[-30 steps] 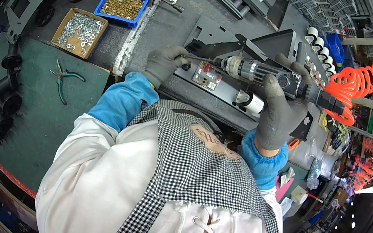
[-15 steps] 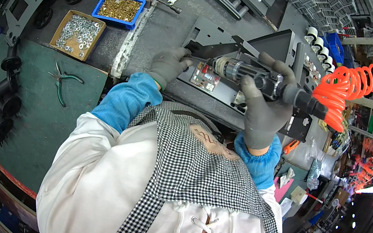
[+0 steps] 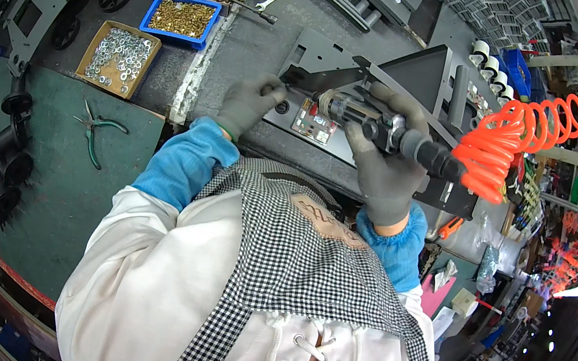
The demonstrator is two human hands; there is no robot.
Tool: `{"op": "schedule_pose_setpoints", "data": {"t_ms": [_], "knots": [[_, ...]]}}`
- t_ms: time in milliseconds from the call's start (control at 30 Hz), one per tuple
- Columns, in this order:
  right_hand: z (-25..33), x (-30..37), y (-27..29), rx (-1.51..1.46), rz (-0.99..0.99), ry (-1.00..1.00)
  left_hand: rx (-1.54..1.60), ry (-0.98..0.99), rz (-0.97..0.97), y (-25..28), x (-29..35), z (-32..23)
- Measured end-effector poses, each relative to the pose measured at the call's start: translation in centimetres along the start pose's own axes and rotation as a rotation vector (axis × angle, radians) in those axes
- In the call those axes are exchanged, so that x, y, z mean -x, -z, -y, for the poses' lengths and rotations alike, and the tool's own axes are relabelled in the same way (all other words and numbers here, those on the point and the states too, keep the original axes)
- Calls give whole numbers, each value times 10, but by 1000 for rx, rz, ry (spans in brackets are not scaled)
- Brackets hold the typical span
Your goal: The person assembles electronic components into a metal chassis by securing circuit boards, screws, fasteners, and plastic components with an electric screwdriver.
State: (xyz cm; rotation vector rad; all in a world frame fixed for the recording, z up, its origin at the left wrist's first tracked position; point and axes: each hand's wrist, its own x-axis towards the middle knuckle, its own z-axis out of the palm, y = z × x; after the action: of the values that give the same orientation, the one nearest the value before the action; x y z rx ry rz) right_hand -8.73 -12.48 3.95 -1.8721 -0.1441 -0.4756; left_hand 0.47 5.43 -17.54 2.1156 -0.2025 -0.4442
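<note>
Grey workbench (image 3: 252,37) fills the upper view, with a green mat (image 3: 59,180) on its near-left part. Lying across the bench is a grey sheet-metal bracket (image 3: 324,60), the landmark here, flat with an angled black plate rising behind it. Over the bracket's near edge, the right hand (image 3: 382,173), gloved grey, is wrapped fully around a pneumatic screwdriver (image 3: 378,127): a dark cylindrical body with a metallic front section, held nearly level, its tip pointing left. An orange coiled air hose (image 3: 533,137) runs from its rear, right of the bracket. The left hand (image 3: 249,101), also gloved, is curled at the screwdriver's tip, fingertips pinched on the bracket's edge; whether it holds a screw cannot be told. Left of the bracket sit a blue tray of brass screws (image 3: 179,17) and a cardboard box of washers (image 3: 117,58); pliers (image 3: 94,133) lie on the mat.
</note>
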Motion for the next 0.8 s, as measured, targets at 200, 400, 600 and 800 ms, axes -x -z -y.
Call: {"op": "schedule_pose_setpoints", "data": {"t_ms": [200, 400, 600, 800], "knots": [[2, -31, -8, 88, 115, -71, 44, -144, -62, 10, -15, -7], [-19, -70, -17, 270, 250, 169, 286, -365, 95, 6, -24, 16], [-30, -92, -13, 471, 44, 409, 128, -123, 154, -6, -17, -18], [-33, -87, -7, 457, 188, 243, 633, -234, 159, 7, -38, 65]]}}
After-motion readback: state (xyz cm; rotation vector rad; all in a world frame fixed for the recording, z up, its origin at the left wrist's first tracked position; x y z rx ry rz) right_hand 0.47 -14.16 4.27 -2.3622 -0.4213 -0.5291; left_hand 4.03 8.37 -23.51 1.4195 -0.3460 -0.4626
